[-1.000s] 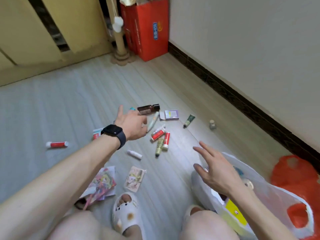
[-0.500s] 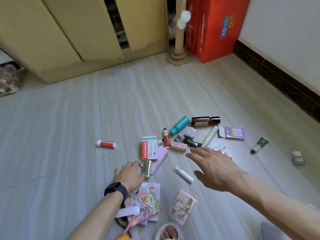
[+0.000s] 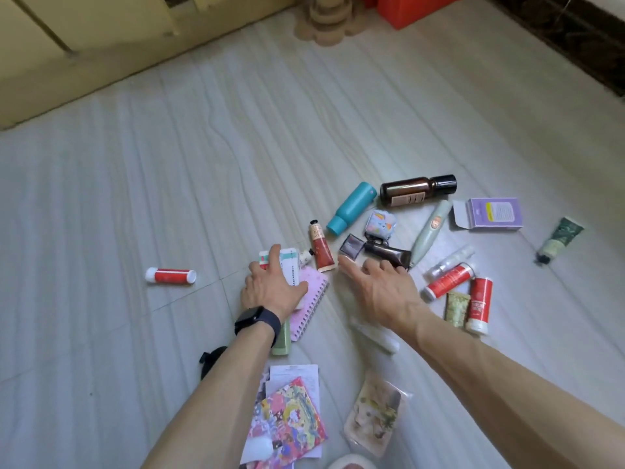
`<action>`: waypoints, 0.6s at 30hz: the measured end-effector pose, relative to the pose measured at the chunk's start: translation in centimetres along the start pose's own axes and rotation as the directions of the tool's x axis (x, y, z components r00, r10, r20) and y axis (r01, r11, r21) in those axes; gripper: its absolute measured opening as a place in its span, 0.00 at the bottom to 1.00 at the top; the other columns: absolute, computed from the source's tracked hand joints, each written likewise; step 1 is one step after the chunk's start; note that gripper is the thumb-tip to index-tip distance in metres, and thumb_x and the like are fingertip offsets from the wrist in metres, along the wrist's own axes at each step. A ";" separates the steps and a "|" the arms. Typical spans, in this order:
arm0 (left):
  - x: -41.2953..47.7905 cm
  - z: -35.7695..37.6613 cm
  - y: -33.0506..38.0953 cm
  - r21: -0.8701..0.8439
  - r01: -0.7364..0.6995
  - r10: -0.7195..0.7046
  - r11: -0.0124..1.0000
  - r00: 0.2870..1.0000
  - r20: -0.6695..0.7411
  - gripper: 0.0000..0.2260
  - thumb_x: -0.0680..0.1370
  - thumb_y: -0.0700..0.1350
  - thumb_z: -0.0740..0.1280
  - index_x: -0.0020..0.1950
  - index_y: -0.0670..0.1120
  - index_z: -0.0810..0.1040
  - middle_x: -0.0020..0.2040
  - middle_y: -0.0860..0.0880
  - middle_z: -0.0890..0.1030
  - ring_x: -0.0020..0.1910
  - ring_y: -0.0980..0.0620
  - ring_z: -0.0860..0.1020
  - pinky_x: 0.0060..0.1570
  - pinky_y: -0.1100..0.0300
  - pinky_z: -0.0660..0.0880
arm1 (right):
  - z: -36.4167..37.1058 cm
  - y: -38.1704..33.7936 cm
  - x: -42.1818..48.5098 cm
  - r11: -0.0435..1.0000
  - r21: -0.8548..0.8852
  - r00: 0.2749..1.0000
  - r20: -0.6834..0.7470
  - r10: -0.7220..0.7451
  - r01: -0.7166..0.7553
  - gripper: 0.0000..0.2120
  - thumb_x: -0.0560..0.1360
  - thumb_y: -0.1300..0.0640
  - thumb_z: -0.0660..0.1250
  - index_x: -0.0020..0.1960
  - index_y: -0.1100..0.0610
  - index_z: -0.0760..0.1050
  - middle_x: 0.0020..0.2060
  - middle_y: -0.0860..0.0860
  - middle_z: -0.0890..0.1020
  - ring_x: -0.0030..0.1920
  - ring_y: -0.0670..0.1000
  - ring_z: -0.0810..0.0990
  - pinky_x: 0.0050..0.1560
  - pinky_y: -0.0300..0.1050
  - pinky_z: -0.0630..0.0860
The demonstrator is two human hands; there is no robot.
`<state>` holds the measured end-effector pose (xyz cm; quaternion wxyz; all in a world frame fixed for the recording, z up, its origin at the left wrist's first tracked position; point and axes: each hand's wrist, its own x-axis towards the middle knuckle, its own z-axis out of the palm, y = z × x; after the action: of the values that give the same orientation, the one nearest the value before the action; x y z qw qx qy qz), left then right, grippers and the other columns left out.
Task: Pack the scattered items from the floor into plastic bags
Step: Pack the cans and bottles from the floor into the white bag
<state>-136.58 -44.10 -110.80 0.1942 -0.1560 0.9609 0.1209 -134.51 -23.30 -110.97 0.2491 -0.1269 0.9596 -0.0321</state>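
The left hand lies spread on the white box atop the pink notebook, not gripping. The right hand hovers open beside the dark tube. The items crowd the floor, and no bag shows. A hasty sweep could knock the teal bottle rolling away.

No wording can be read for certain. The brown bottle carries a pale label with dark lines of print, too small to make out. The purple box has a yellow panel and rows of blurred text. The white box shows fine dark print beside a teal stripe. The two red tubes and the red-and-cream tube bear illegible lettering.
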 end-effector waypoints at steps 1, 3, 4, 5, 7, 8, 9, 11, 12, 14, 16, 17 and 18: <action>-0.3 0.0 0.0 -0.052 -0.011 0.011 0.999 1.000 -0.006 0.36 0.68 0.58 0.71 0.72 0.62 0.56 0.64 0.42 0.68 0.56 0.38 0.74 0.54 0.50 0.74 | 0.3 0.1 -0.8 1.000 0.026 1.000 -0.012 0.007 -0.007 0.38 0.75 0.41 0.66 0.76 0.40 0.47 0.62 0.53 0.73 0.58 0.58 0.74 0.51 0.51 0.71; -1.1 -0.4 0.0 -0.179 -0.050 0.049 0.983 0.999 -0.012 0.33 0.67 0.55 0.72 0.67 0.62 0.58 0.60 0.44 0.69 0.54 0.40 0.75 0.52 0.51 0.75 | 0.4 0.6 -2.8 0.997 0.083 0.999 -0.032 -0.001 0.003 0.33 0.75 0.35 0.59 0.75 0.42 0.51 0.58 0.53 0.75 0.55 0.58 0.75 0.46 0.50 0.70; -1.7 -0.8 0.0 -0.248 -0.063 0.063 0.967 0.998 -0.009 0.33 0.67 0.55 0.73 0.66 0.62 0.59 0.59 0.46 0.69 0.53 0.42 0.75 0.52 0.53 0.75 | 0.1 1.1 -4.1 0.993 0.115 0.999 -0.041 -0.008 0.013 0.31 0.75 0.34 0.53 0.75 0.42 0.53 0.56 0.52 0.75 0.55 0.58 0.76 0.44 0.49 0.71; -2.3 -1.3 0.2 -0.310 -0.075 0.078 0.948 0.997 -0.002 0.33 0.67 0.55 0.74 0.66 0.61 0.60 0.58 0.47 0.69 0.52 0.43 0.76 0.52 0.54 0.75 | -0.3 1.7 -5.5 0.987 0.157 0.999 -0.054 -0.010 0.018 0.28 0.76 0.36 0.49 0.75 0.42 0.55 0.55 0.51 0.75 0.54 0.58 0.76 0.44 0.49 0.72; -3.9 -2.6 0.9 -0.373 -0.132 0.141 0.919 0.990 -0.003 0.32 0.67 0.56 0.75 0.65 0.62 0.61 0.57 0.47 0.70 0.51 0.45 0.76 0.52 0.55 0.75 | -1.1 3.5 -8.8 0.965 0.260 0.997 -0.081 -0.003 0.024 0.21 0.80 0.44 0.50 0.73 0.41 0.61 0.54 0.50 0.76 0.53 0.57 0.78 0.44 0.49 0.74; -5.0 -3.4 1.5 -0.379 -0.173 0.183 0.909 0.983 -0.011 0.32 0.67 0.56 0.75 0.65 0.62 0.62 0.57 0.47 0.70 0.52 0.46 0.76 0.53 0.54 0.75 | -1.6 4.6 -10.6 0.952 0.305 0.996 -0.084 0.001 0.025 0.19 0.81 0.47 0.52 0.71 0.41 0.64 0.54 0.50 0.76 0.53 0.57 0.78 0.45 0.50 0.76; -6.1 -4.1 2.4 -0.380 -0.219 0.230 0.899 0.973 -0.018 0.32 0.67 0.56 0.75 0.65 0.63 0.62 0.57 0.47 0.71 0.52 0.47 0.76 0.53 0.55 0.74 | -2.2 5.9 -12.6 0.940 0.339 0.997 -0.081 0.007 0.021 0.19 0.80 0.48 0.53 0.70 0.42 0.65 0.55 0.50 0.76 0.53 0.57 0.79 0.47 0.51 0.76; -8.8 -5.5 4.8 -0.379 -0.316 0.334 0.870 0.942 -0.021 0.32 0.67 0.55 0.75 0.66 0.64 0.63 0.57 0.47 0.72 0.53 0.48 0.74 0.52 0.57 0.71 | -3.7 8.2 -17.3 0.923 0.386 0.996 -0.089 0.032 0.005 0.19 0.79 0.49 0.56 0.69 0.42 0.67 0.56 0.50 0.77 0.52 0.56 0.78 0.50 0.51 0.76; -10.3 -6.1 6.2 -0.379 -0.365 0.388 0.850 0.922 -0.018 0.32 0.67 0.54 0.75 0.66 0.64 0.63 0.57 0.48 0.72 0.53 0.49 0.74 0.52 0.58 0.70 | -4.4 9.2 -19.9 0.909 0.417 0.992 -0.111 0.057 -0.005 0.18 0.78 0.48 0.57 0.68 0.42 0.67 0.55 0.49 0.77 0.51 0.55 0.78 0.50 0.50 0.75; -13.7 -7.3 9.6 -0.375 -0.466 0.499 0.801 0.867 -0.010 0.32 0.67 0.56 0.75 0.66 0.65 0.63 0.60 0.49 0.72 0.55 0.50 0.73 0.54 0.56 0.71 | -5.8 10.8 -25.7 0.857 0.513 0.964 -0.198 0.178 -0.053 0.16 0.79 0.46 0.57 0.66 0.41 0.69 0.51 0.47 0.79 0.47 0.50 0.78 0.49 0.47 0.74; -17.6 -8.1 13.2 -0.336 -0.568 0.612 0.752 0.790 0.035 0.33 0.67 0.59 0.75 0.67 0.66 0.62 0.60 0.51 0.71 0.57 0.50 0.73 0.56 0.55 0.72 | -6.3 12.1 -32.0 0.737 0.667 0.876 -0.284 0.390 -0.112 0.11 0.80 0.46 0.61 0.62 0.41 0.73 0.46 0.43 0.81 0.42 0.45 0.78 0.46 0.42 0.74; -19.8 -8.3 15.1 -0.315 -0.620 0.668 0.719 0.741 0.069 0.33 0.68 0.60 0.74 0.67 0.67 0.61 0.60 0.52 0.70 0.56 0.51 0.73 0.54 0.55 0.71 | -5.9 12.9 -35.5 0.636 0.762 0.803 -0.302 0.514 -0.121 0.09 0.80 0.48 0.65 0.60 0.40 0.75 0.42 0.43 0.82 0.39 0.45 0.78 0.44 0.41 0.74; -22.0 -8.3 16.9 -0.302 -0.672 0.723 0.676 0.684 0.094 0.33 0.68 0.61 0.74 0.68 0.68 0.60 0.60 0.53 0.70 0.56 0.51 0.73 0.53 0.56 0.71 | -5.3 13.4 -38.9 0.517 0.849 0.709 -0.297 0.640 -0.110 0.08 0.79 0.50 0.67 0.57 0.41 0.76 0.38 0.45 0.81 0.36 0.46 0.79 0.41 0.41 0.74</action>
<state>-125.97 -25.44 -91.46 0.2105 0.2155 0.8989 0.3182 -107.35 -0.23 -89.72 -0.0266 0.2350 0.8739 -0.4248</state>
